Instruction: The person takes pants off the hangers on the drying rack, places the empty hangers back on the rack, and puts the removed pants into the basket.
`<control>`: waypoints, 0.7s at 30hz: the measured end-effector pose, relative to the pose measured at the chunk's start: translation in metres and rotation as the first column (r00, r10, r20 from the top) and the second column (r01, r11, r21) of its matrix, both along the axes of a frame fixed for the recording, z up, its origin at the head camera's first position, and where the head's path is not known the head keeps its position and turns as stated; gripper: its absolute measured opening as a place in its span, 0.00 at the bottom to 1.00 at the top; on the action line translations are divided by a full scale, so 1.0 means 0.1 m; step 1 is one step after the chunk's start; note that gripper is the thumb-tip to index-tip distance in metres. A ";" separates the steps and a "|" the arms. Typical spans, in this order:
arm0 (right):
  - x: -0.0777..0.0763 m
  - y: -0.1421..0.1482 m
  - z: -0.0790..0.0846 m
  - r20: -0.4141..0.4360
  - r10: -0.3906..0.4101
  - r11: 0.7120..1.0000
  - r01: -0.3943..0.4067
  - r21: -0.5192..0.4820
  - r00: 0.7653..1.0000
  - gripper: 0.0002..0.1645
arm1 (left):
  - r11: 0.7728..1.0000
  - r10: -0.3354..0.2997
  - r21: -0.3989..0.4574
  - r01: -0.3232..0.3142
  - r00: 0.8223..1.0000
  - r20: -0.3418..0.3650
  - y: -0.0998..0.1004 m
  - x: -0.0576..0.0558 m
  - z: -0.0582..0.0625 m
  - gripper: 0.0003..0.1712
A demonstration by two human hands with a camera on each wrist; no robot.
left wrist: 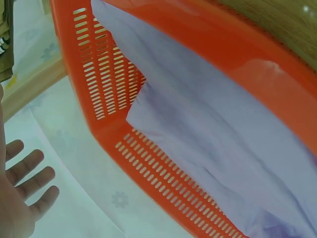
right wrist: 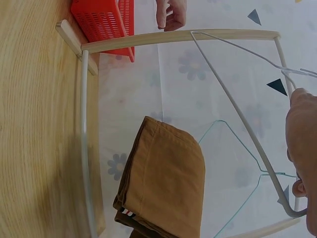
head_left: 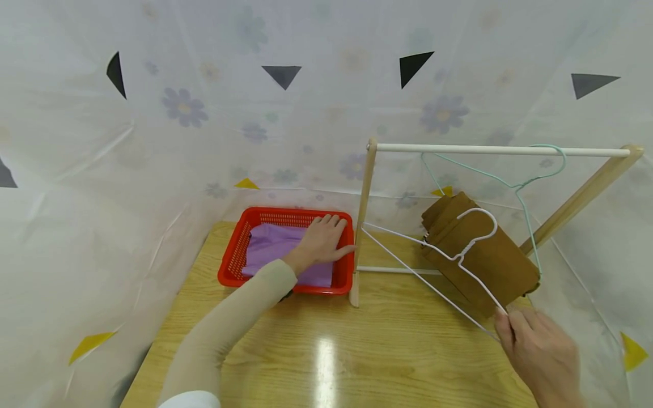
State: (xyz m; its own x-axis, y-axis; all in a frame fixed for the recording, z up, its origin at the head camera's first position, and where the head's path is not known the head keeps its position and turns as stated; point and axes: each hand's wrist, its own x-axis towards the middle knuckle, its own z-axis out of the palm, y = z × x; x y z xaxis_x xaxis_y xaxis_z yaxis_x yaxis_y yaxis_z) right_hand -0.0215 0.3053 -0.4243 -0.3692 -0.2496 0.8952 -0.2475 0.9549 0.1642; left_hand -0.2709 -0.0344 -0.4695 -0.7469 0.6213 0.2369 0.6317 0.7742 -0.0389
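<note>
My left hand (head_left: 321,241) is over the right part of a red plastic basket (head_left: 232,258), fingers extended and holding nothing. Folded purple cloth (head_left: 272,243) lies in that basket; the left wrist view shows the cloth (left wrist: 198,119) beside the hand (left wrist: 20,198). With my right hand (head_left: 546,348) I grip the lower right corner of a white clothes hanger (head_left: 418,277), which carries no cloth. Behind it, a folded brown garment (head_left: 490,266) hangs on a mint green hanger (head_left: 525,212). Part of the brown garment is hidden behind the white hanger.
A small clothes rack with wooden posts (head_left: 365,187) and a white top rail (head_left: 459,149) stands right of the basket. Its lower white bar (head_left: 393,270) runs just above the wooden table (head_left: 398,340). A flower-patterned sheet (head_left: 316,124) surrounds the table.
</note>
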 end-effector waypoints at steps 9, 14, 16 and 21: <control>0.05 0.04 0.01 -0.002 -0.022 1.000 0.022 -0.011 1.000 0.34 | 0.999 -0.039 0.010 0.041 0.994 -0.106 0.09 0.01 0.00 0.36; 0.04 0.07 -0.02 0.010 -0.038 0.999 0.038 -0.001 0.999 0.34 | 0.999 -0.035 -0.017 0.033 0.988 -0.151 0.14 0.02 -0.01 0.35; 0.03 0.07 -0.04 0.009 -0.040 0.999 0.040 -0.004 0.999 0.34 | 0.999 -0.027 -0.038 0.020 0.983 -0.184 0.16 0.02 -0.02 0.36; 0.00 0.06 -0.05 -0.002 -0.032 0.999 0.032 -0.014 0.999 0.34 | 0.999 -0.018 -0.034 0.010 0.966 -0.258 0.20 0.01 -0.03 0.37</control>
State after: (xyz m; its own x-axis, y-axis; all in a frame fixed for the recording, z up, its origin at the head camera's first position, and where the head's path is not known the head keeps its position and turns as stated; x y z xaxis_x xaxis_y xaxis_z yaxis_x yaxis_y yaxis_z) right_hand -0.0210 0.3112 -0.4293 -0.3746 -0.2251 0.8994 -0.2167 0.9645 0.1511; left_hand -0.2695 -0.0145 -0.4728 -0.6544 0.6417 0.4000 0.6078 0.7611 -0.2267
